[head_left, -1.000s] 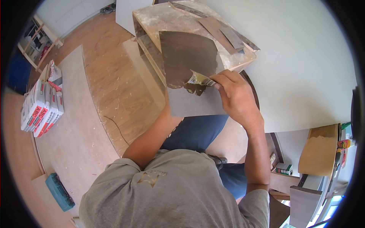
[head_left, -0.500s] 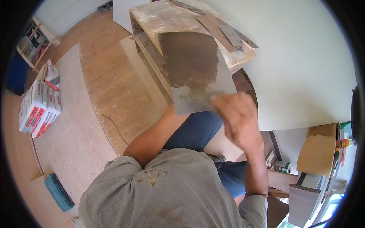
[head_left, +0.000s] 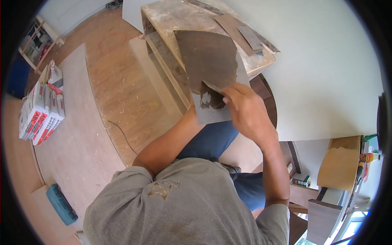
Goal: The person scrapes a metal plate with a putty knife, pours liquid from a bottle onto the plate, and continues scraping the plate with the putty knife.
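Observation:
A thin grey panel [head_left: 212,116] with a wet-looking brown coating [head_left: 208,55] over most of its face is tilted in front of me. My right hand [head_left: 247,104] is closed on a small flat spreader [head_left: 212,86], whose edge touches the panel's lower part. Around that edge the coating is patchy, with bare grey spots showing. The left forearm [head_left: 173,134] reaches up to the panel's lower left edge. Behind the panel my left hand is hidden, so its fingers do not show.
A stained wooden box [head_left: 163,14] stands just beyond the panel, with loose thin strips [head_left: 241,34] on top. Stacked white and red packs [head_left: 41,110] and a teal case [head_left: 61,204] lie to the left. A pale wall [head_left: 326,73] rises on the right.
My right hand has gone from a blurred stroke near the panel's lower right to a spot slightly inward. The coating reaches lower there, and bare patches show beside the spreader.

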`<state>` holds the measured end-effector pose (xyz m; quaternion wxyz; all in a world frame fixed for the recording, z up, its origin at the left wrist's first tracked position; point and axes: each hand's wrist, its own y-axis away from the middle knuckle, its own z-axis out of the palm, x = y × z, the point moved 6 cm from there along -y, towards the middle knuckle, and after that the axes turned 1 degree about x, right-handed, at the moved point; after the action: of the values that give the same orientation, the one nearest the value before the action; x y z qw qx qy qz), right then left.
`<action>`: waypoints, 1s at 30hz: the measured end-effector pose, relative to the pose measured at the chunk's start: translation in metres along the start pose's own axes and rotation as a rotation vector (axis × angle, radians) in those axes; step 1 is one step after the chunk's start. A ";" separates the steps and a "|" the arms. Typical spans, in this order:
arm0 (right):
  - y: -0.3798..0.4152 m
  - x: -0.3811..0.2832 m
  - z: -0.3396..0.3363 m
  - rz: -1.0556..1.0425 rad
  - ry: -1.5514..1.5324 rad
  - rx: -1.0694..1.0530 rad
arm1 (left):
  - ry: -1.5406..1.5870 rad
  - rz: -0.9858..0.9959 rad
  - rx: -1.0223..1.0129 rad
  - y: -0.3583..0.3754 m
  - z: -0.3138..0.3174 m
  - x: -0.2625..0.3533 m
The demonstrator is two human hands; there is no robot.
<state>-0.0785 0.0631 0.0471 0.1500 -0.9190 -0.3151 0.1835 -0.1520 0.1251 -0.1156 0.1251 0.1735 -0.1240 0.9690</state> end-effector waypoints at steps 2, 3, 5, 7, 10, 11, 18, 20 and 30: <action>0.001 -0.012 -0.003 -0.006 -0.038 -0.031 | -0.007 -0.003 0.004 0.000 -0.001 -0.003; 0.001 -0.018 -0.004 -0.044 -0.049 -0.036 | -0.010 -0.003 0.005 0.000 -0.002 -0.004; 0.000 -0.028 -0.006 -0.088 -0.062 -0.043 | -0.018 0.004 0.007 -0.004 0.000 -0.008; 0.002 -0.038 -0.005 -0.129 -0.028 -0.078 | -0.029 0.014 0.008 -0.006 -0.001 -0.005; 0.009 -0.051 -0.011 -0.195 -0.024 -0.113 | -0.044 0.027 0.008 -0.023 -0.003 0.002; 0.012 -0.055 -0.014 -0.195 -0.025 -0.113 | -0.049 0.028 0.007 -0.022 -0.006 0.005; 0.017 -0.039 -0.055 -0.235 -0.134 -0.045 | -0.063 0.025 -0.003 -0.028 -0.004 -0.003; 0.015 -0.025 -0.057 -0.170 -0.176 0.055 | -0.067 0.024 -0.012 -0.019 -0.006 0.002; 0.074 -0.007 0.003 -0.162 0.223 0.006 | -0.088 0.040 -0.034 -0.033 -0.007 -0.001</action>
<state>-0.0465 0.0030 0.0176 0.2011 -0.9049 -0.3689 0.0685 -0.1438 0.1578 -0.1159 0.1032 0.2111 -0.1490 0.9605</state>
